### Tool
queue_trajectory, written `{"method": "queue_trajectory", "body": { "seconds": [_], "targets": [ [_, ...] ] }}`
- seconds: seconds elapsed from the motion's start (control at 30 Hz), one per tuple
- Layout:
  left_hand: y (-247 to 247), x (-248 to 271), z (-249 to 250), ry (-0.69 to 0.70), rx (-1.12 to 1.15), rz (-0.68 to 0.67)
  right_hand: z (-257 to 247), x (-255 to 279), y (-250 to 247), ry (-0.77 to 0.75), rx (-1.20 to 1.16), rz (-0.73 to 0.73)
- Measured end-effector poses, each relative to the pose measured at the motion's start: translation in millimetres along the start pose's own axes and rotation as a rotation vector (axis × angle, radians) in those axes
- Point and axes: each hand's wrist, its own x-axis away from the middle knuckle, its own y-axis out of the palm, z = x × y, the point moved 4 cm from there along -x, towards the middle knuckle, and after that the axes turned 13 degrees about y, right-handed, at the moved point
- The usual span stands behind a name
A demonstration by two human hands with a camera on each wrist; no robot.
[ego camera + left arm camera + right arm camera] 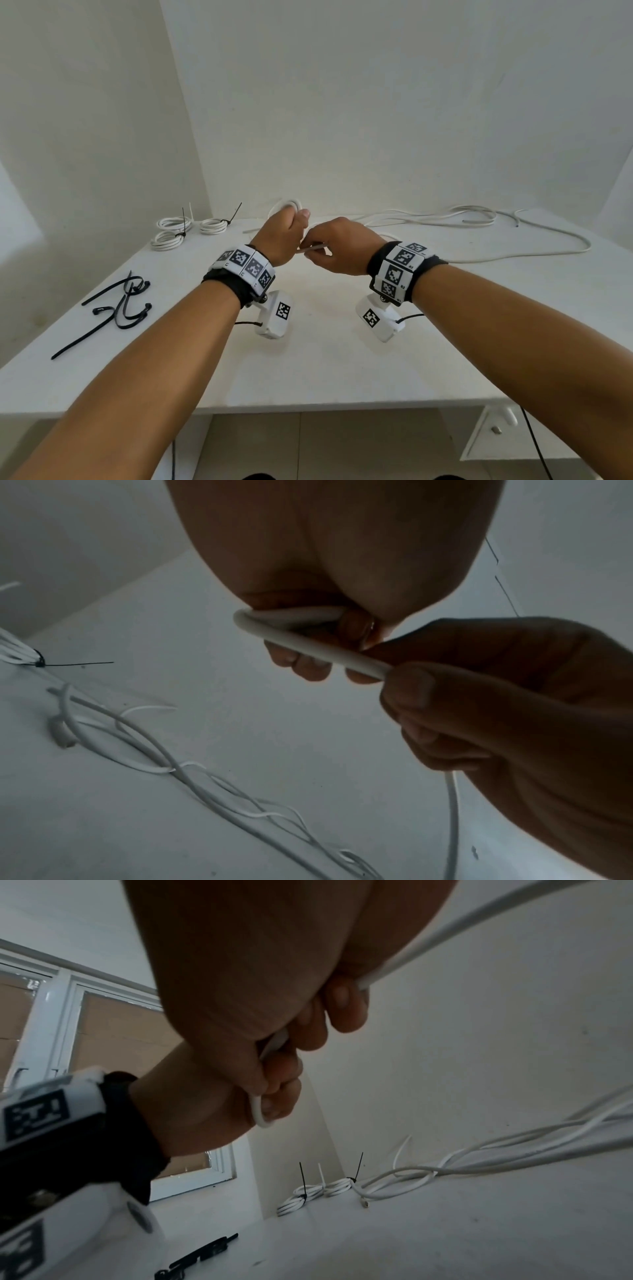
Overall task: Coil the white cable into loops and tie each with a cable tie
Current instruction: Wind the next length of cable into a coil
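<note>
Above the middle of the white table (308, 359), my left hand (291, 226) grips a small coil of the white cable (286, 205), fingers curled round its loops. Close on its right, my right hand (320, 248) pinches the strand that leads off the coil. In the left wrist view the cable (322, 649) bends out of the left hand's fingers (298, 666) into the right hand (479, 696). In the right wrist view the cable (445, 934) runs from the right fingers (342, 1010) to the left hand (219, 1096). The loose cable (479, 219) trails over the back right of the table.
Three tied coils (174, 229) lie at the back left, also in the right wrist view as tied coils (315, 1191). Several loose black cable ties (120, 308) lie at the left edge. White walls close in behind and left. A drawer unit (496, 431) sits under the table's right.
</note>
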Motion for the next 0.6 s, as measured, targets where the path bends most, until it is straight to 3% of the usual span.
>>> {"method": "queue_trajectory", "body": {
  "seconds": [0.17,0.3,0.37,0.6],
  "targets": [
    [-0.3,6.5,-8.5,-0.055,0.026,-0.059,2.3,-3.2,-12.2,-0.012,0.016,0.011],
    [9.5,16.0,-0.9,-0.163,0.104,-0.293,7.4,-6.3,-21.8,-0.060,-0.017,-0.011],
    [13.9,23.4,2.3,-0.226,0.305,-0.346,14.5,-8.7,-29.5,-0.038,-0.046,-0.024],
    [19.6,33.6,16.7,-0.203,0.790,-0.217,30.8,-6.6,-41.5,-0.019,-0.187,0.050]
  ]
}}
